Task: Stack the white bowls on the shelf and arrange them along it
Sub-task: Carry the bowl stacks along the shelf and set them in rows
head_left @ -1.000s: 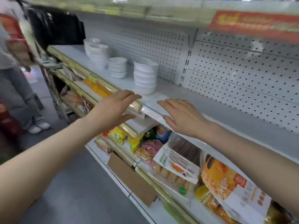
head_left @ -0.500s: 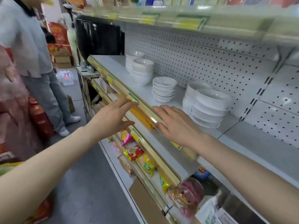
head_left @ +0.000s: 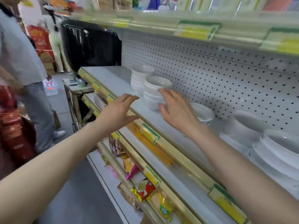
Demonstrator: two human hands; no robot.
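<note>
The stack of glossy white bowls (head_left: 154, 96) stands just ahead of the splayed, empty right hand (head_left: 176, 110); the left hand (head_left: 119, 111), likewise empty, is farther off.

bowls (head_left: 155, 92): white | shelf (head_left: 168, 126): grey, gold edge | back panel (head_left: 210, 75): white, black dots | price tags (head_left: 149, 134): yellow-green

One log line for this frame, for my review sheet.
phase: reach | left hand: open, at shelf's front rail | right hand: open, spread at bowl stack | contact: cannot tell
</note>
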